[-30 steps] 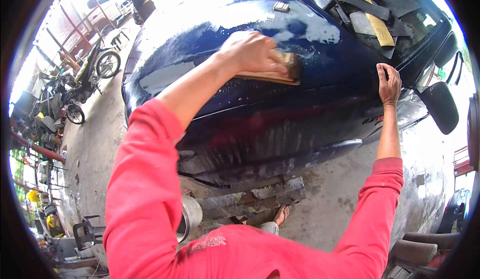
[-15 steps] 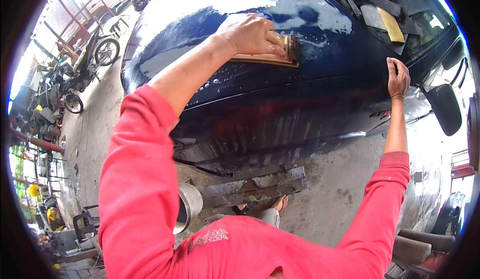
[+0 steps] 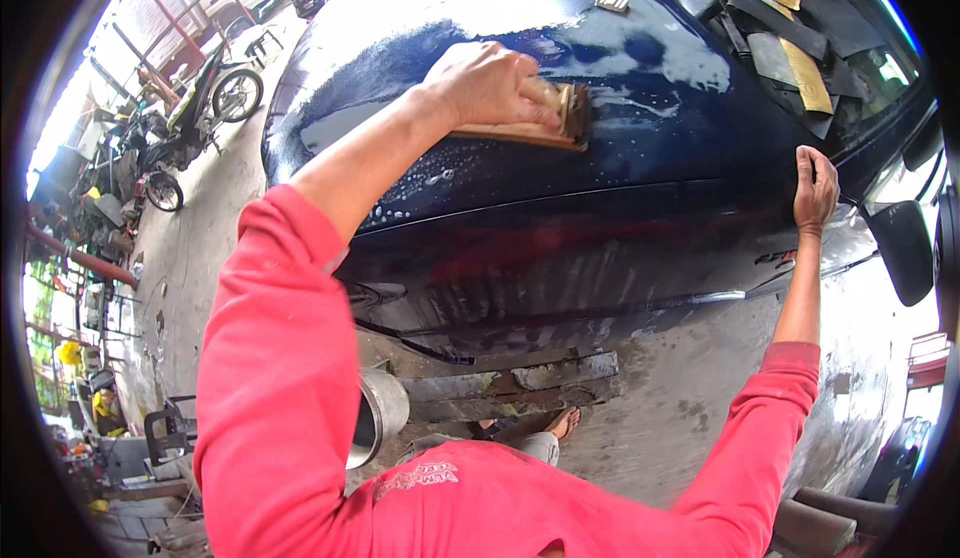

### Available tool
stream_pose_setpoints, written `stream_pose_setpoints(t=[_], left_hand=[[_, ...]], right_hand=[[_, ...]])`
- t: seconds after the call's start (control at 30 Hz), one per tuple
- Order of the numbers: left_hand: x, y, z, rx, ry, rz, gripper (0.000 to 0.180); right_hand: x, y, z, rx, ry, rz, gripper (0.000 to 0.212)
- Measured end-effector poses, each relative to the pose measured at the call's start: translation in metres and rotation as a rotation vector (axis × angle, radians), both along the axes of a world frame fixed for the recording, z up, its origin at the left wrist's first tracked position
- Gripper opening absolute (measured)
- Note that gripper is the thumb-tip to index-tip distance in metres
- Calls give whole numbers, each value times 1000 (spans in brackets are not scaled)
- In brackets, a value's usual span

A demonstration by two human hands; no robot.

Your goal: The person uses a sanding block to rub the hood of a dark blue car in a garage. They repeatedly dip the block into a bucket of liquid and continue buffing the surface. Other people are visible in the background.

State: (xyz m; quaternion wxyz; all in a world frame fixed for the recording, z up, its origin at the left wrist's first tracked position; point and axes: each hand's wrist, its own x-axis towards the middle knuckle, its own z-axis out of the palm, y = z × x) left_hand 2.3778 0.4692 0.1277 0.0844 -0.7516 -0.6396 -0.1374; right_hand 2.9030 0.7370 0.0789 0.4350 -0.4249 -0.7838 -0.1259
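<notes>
My left hand (image 3: 492,88) grips a long wooden sanding block (image 3: 573,118), its fingers wrapped over the top. The block lies on the wet dark blue car hood (image 3: 560,173), which has pale sanded patches and water drops around it. My right hand (image 3: 816,190) rests on the car's edge near the windshield, fingers close together and slightly bent, with nothing visible in them. The underside of the block is hidden.
Strips of sandpaper and dark sheets (image 3: 790,48) lie by the windshield. A small ribbed pale piece (image 3: 612,3) sits on the hood. A side mirror (image 3: 900,248) juts out at right. A metal bucket (image 3: 380,413) stands near my legs; motorcycles (image 3: 190,123) are parked at left.
My left hand has slid the sanding block a little leftward along the hood. My right hand stays at the same spot on the car. The whole view has shifted slightly.
</notes>
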Motion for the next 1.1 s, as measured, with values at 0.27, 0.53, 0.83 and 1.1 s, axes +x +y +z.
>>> stream_pose_setpoints(t=[0.27, 0.53, 0.83, 1.1], left_hand=[[-87, -186, -2, -56, 38, 287, 60], [-34, -36, -11, 10, -18, 1, 71], [-44, -144, 15, -122, -8, 304, 60], [123, 49, 23, 90, 28, -24, 55]], right_hand=[[2, 9, -6, 13, 53, 14, 39], [2, 8, 0, -13, -16, 1, 40], [1, 7, -14, 90, 12, -2, 44], [-143, -89, 68, 159, 70, 379, 70]])
